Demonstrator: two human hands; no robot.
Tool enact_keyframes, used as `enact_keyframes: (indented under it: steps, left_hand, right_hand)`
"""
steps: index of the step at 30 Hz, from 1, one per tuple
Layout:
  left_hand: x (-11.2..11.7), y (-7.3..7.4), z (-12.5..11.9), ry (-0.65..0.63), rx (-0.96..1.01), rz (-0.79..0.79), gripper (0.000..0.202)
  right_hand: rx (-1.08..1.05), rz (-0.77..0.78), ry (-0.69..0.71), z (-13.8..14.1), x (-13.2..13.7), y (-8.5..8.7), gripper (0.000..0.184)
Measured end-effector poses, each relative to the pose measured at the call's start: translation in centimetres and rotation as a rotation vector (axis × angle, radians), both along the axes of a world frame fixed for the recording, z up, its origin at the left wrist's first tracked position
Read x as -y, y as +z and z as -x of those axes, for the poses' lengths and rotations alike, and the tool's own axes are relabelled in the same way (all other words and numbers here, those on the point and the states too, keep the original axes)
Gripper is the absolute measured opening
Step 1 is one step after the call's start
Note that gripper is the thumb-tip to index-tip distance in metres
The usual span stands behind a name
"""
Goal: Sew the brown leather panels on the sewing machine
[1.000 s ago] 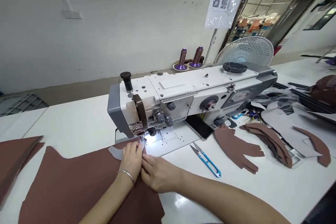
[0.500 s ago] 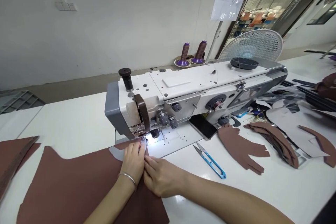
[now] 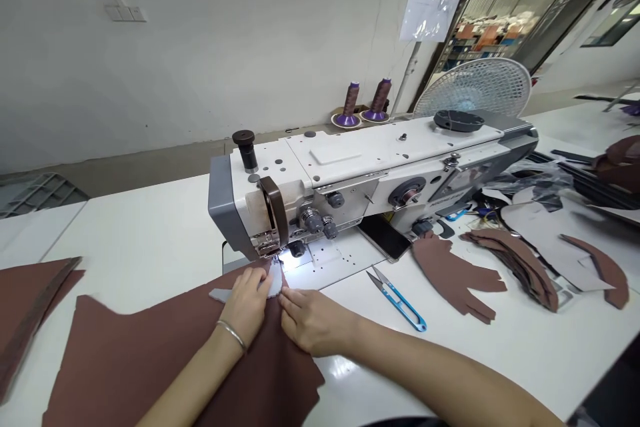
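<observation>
At the needle end of the sewing machine (image 3: 350,177), a brown sheet (image 3: 150,353) with a grey piece (image 3: 274,283) along its edge is held flat on the tabletop (image 3: 150,233), the left hand (image 3: 245,303) and right hand (image 3: 313,321) close together and clamped on that sheet. To the right, blue snips (image 3: 397,300) are laid beside cut brown pieces (image 3: 453,280), and two thread cones (image 3: 351,100) are stood beyond the machine.

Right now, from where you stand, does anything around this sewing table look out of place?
One thing does: a dark smartphone lies flat on the table, tucked against the base of the sewing machine. It looks odd because it is not a sewing item, yet it sits right beside the work area.
</observation>
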State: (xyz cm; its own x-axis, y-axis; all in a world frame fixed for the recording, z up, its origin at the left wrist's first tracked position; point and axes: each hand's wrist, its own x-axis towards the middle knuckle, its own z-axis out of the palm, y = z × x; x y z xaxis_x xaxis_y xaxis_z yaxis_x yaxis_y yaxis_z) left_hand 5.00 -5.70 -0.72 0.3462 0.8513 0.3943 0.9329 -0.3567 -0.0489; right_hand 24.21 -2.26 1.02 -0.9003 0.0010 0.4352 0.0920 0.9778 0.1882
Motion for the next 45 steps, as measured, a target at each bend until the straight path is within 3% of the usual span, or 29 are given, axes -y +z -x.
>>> enact_keyframes:
  steps: [5,12,20,24,32,45]
  left_hand:
    - [0.6,0.2,-0.3,-0.057,-0.098,-0.113,0.027]
    - [-0.9,0.0,0.4,-0.069,-0.125,-0.157,0.029]
    - [-1.3,0.2,1.9,-0.041,-0.15,-0.057,0.032]
    - [-1.4,0.9,2.4,-0.11,-0.18,-0.019,0.03]
    - [-2.0,2.1,2.3,-0.182,-0.302,0.033,0.031]
    - [-2.5,2.5,1.8,-0.126,-0.273,0.188,0.03]
  right_hand:
    - [-0.053,-0.074,-0.021,0.0,0.4,-0.2,0.022]
    - [-0.078,-0.105,-0.061,0.8,-0.3,-0.7,0.015]
    - [-0.127,-0.123,-0.069,1.0,-0.2,-1.0,0.017]
    - [-0.142,-0.125,-0.072,0.9,-0.2,-1.1,0.02]
    - [-0.137,-0.144,-0.09,0.9,-0.2,-1.3,0.02]
    - [-0.093,-0.12,-0.102,1.0,-0.3,-1.5,0.025]
